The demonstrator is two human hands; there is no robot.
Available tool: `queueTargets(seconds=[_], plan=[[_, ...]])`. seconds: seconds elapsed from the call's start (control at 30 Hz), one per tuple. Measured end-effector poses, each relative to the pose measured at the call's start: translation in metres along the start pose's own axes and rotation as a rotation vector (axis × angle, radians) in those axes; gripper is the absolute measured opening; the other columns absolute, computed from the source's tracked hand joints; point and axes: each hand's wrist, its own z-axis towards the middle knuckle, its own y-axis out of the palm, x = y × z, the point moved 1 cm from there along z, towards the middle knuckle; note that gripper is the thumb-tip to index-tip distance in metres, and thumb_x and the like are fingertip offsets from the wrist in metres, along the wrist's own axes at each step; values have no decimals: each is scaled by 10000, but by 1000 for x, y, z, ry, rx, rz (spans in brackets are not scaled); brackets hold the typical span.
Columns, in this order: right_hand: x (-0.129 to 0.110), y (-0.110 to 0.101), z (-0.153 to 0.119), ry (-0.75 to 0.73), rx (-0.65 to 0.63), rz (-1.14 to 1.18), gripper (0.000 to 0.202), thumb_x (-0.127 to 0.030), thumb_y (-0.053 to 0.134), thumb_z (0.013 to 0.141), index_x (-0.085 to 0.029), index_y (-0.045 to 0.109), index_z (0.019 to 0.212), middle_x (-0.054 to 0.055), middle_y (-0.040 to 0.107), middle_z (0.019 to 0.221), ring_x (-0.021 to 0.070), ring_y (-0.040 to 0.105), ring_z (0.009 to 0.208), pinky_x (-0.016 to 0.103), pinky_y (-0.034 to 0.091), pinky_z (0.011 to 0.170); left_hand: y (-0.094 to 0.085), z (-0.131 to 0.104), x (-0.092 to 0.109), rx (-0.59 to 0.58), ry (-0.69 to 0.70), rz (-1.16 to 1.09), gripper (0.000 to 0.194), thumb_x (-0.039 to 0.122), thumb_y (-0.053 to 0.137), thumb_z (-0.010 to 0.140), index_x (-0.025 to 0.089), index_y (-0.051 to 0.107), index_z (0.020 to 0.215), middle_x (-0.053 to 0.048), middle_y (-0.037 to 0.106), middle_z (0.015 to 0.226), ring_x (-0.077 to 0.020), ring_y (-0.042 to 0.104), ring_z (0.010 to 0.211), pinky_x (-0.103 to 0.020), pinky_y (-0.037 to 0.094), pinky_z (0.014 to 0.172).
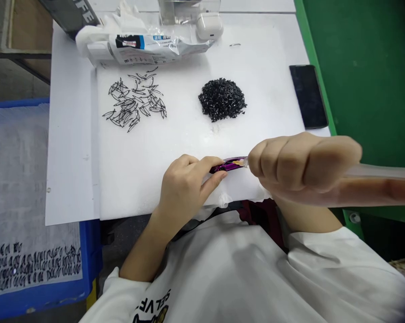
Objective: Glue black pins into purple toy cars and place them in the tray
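White foam-like sheeting covers the table (71,179), and it bears everything else in view. To the person's left stands a blue crate (88,269) with a pale sheet (20,179) laid over it, on which rows of small dark curved pieces (34,267) are lined up. Along the far edge of the table lies a crumpled white plastic packet (138,45) with blue and black print, and just beside it a small white earbud case (209,26). A black phone (308,95) lies flat near the right edge, by the green surface. In the middle of the sheet sits a dense black heap of tiny parts (222,99); well apart to its left is a loose scatter of thin black curved pieces (135,101). Near the table's front edge, the right hand (303,163) is closed into a fist around a clear tube-like tool (384,172), whose tip meets a small shiny purple piece (226,166). The left hand (185,188) pinches that purple piece between thumb and fingertips, holding it just above the sheet, right between the two hands.
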Motion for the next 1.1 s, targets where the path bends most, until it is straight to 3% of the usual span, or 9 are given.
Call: queueTargets(seconds=[0.33, 0.8, 0.97, 1.1], plan=[[0, 2, 2, 27, 17, -7, 512, -513, 240, 943, -184, 291, 554, -37, 306, 517, 54, 264, 452, 238, 307, 523, 0, 0, 0, -6, -7, 6, 230, 393, 540, 890, 206, 668, 927, -4, 628, 687, -139, 557, 674, -248, 436, 605], [-8, -5, -2, 86, 23, -172, 629, -634, 82, 876, -181, 332, 519, -55, 285, 486, 30, 332, 436, 241, 317, 521, -1, 1, 1, -18, -9, 10, 219, 382, 537, 895, 211, 669, 928, 1, 641, 688, -139, 561, 689, -244, 430, 602], [-9, 0, 1, 25, 54, -148, 634, -635, 92, 876, -171, 299, 497, -58, 288, 466, 18, 321, 427, 221, 292, 497, -2, 1, 1, -36, -22, 3, 227, 385, 533, 896, 209, 672, 936, 1, 637, 688, -139, 563, 693, -245, 432, 616], [-17, -5, -2, 144, -50, -296, 618, -653, 176, 859, -173, 335, 503, -57, 318, 496, 16, 365, 434, 211, 307, 494, -2, 2, 1, -30, -19, 2, 216, 376, 540, 893, 209, 669, 942, 7, 632, 677, -140, 564, 686, -244, 439, 619]])
